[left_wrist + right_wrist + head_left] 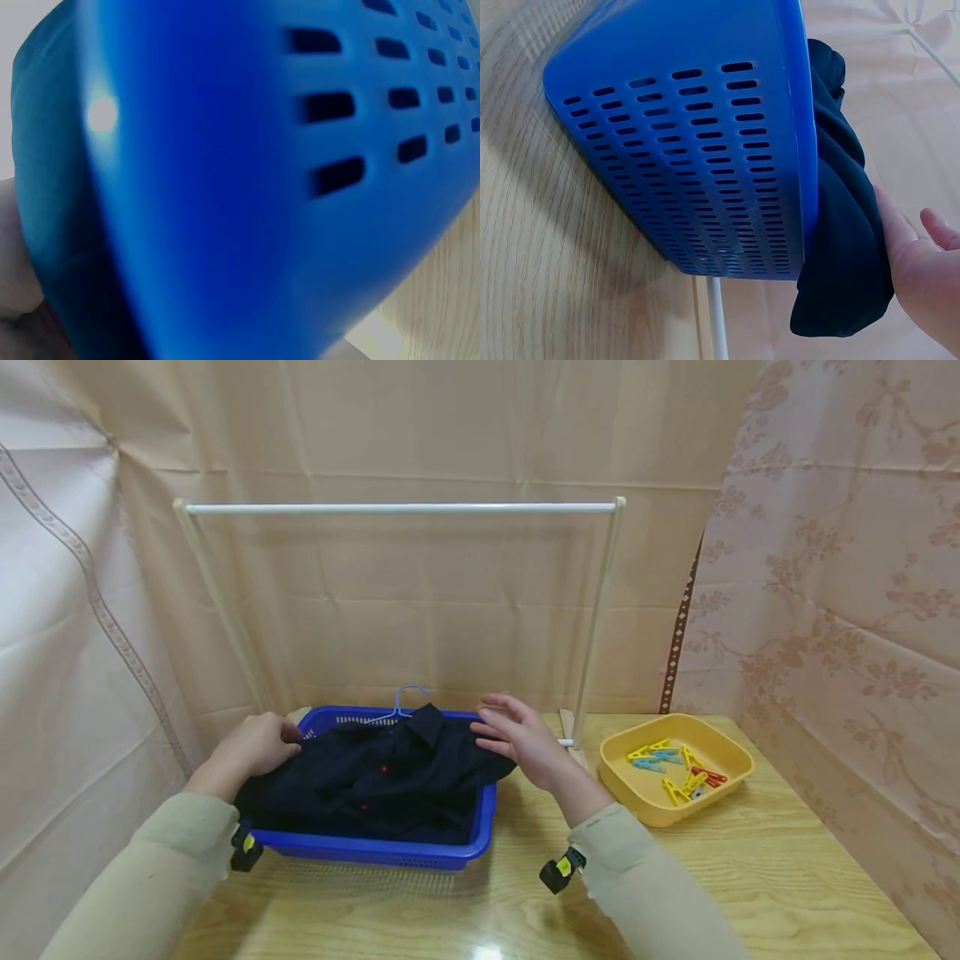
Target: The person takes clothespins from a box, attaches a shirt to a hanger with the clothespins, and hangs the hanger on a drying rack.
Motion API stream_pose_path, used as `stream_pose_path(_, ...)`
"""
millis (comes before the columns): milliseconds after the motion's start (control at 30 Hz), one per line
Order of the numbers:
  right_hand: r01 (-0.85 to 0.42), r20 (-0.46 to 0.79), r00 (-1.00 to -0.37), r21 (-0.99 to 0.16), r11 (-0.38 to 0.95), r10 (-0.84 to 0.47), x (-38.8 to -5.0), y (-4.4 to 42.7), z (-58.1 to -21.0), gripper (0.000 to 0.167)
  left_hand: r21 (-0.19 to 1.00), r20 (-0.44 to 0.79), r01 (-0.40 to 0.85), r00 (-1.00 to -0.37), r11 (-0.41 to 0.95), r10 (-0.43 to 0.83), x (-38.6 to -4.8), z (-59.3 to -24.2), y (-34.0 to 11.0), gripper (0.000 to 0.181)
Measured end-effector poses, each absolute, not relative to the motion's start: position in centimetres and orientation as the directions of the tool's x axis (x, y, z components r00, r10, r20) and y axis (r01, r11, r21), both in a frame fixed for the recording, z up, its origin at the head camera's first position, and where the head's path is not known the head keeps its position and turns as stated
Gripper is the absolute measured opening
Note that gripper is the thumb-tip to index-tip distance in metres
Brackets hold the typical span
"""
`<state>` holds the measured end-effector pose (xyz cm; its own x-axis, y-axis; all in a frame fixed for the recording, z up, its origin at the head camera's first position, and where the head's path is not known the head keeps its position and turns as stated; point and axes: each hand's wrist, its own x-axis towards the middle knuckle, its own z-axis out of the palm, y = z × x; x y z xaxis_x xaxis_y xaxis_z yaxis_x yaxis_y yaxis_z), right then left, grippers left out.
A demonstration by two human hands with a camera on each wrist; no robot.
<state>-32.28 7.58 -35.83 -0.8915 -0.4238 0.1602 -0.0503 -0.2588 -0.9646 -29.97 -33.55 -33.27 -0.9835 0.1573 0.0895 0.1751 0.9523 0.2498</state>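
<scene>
A dark shirt (360,785) with small red buttons lies in and over a blue basket (375,852), its collar toward the back. The blue hook of a hanger (411,690) rises behind the collar. At the basket's left side my left hand (258,745) has its fingers curled on the shirt's edge. My right hand (521,739) is at the shirt's right end with fingers extended; in the right wrist view this hand (922,270) lies against the dark cloth (847,247). The basket wall (247,187) covers most of the left wrist view.
Behind the basket stands a white rack with a horizontal bar (397,509). On the right of the wooden table (750,877) is a yellow tray (637,802) holding several yellow, blue and red clips (675,791). Curtains surround the table at the back and sides.
</scene>
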Motion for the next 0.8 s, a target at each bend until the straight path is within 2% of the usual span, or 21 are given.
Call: stream_pose_path(800,-0.037,0.157,-0.886,-0.962,-0.271,-0.437,-32.48,7.02,-36.03,0.053,0.203,0.062,0.16,-0.987,0.966,0.15,-29.96,-33.72,-34.4,0.022)
